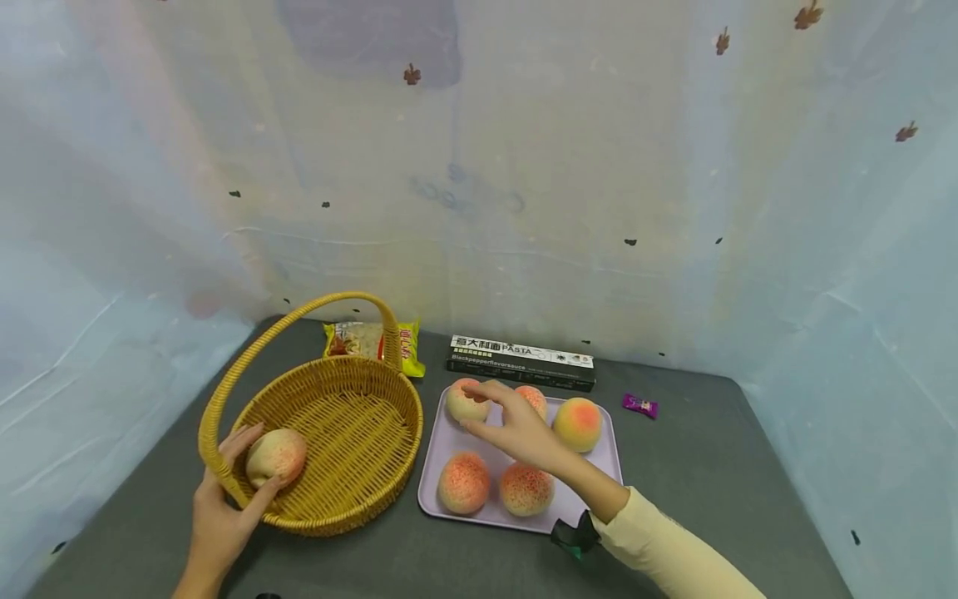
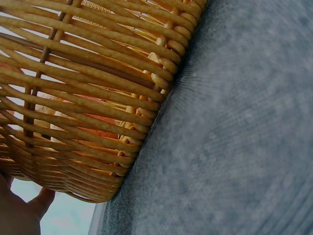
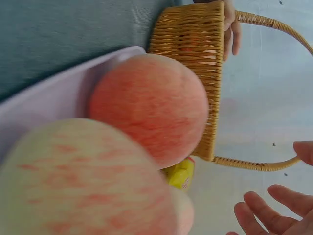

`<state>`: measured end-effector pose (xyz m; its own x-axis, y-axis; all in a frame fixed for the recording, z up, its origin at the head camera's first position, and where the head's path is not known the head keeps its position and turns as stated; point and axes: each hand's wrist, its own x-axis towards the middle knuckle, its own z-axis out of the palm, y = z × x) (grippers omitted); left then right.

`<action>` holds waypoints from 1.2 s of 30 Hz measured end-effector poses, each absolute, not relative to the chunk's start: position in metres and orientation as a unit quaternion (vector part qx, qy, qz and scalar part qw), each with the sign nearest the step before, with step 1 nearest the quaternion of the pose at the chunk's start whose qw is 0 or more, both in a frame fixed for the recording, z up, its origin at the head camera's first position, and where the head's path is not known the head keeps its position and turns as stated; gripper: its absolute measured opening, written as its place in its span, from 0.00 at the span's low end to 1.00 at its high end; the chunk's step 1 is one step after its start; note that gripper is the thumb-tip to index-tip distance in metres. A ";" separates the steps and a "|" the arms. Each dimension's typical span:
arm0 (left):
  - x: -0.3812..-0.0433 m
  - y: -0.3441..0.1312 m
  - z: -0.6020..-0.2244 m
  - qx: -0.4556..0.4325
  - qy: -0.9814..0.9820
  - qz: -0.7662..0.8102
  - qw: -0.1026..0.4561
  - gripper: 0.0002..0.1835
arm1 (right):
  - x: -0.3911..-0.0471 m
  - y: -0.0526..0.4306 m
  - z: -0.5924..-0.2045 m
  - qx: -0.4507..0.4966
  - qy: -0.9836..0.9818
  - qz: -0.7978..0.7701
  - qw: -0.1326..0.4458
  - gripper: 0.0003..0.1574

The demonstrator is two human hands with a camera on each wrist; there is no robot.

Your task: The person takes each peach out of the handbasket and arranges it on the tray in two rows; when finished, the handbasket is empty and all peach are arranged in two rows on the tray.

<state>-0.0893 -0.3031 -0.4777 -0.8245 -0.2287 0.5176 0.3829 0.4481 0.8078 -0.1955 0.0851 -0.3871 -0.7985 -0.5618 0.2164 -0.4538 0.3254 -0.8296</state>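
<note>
In the head view, a pinkish-cream peach point(image 1: 277, 457) lies inside the left part of the yellow wicker basket point(image 1: 352, 520). My left hand point(image 1: 220, 512) is at the basket's near-left rim, thumb and fingers spread above the peach. Through the weave of the basket point(image 2: 93, 73), the left wrist view shows reddish patches of the peach below the hand point(image 2: 22, 210). Over the lilac tray point(image 1: 486, 449) my right hand point(image 1: 527, 428) hovers with parted fingers, partly covering the far-left peach point(image 1: 466, 408). Its fingers point(image 3: 281, 223) hold nothing in the right wrist view.
Other peaches point(image 1: 464, 482) point(image 1: 526, 489) point(image 1: 577, 424) point(image 1: 531, 399) sit on the tray. Behind it lies a black-and-white pasta box point(image 1: 520, 363). A yellow noodle packet point(image 1: 410, 349) is behind the basket, whose tall handle point(image 1: 299, 312) arches upward. A purple wrapped sweet point(image 1: 639, 406) lies right of the tray.
</note>
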 end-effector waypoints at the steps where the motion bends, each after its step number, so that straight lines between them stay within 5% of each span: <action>1: -0.089 -0.303 -0.478 -0.048 -0.799 -0.523 0.292 0.42 | -0.197 0.082 -0.385 -0.316 0.811 -0.489 0.053 0.30; 17: -0.078 -0.284 -0.447 -0.039 -0.803 -0.523 0.282 0.38 | -0.217 0.014 -0.359 -0.387 0.806 -0.435 0.109 0.31; 36: -0.093 -0.306 -0.488 -0.146 -0.766 -0.517 0.352 0.43 | -0.239 -0.076 -0.351 -0.431 0.794 -0.387 0.188 0.29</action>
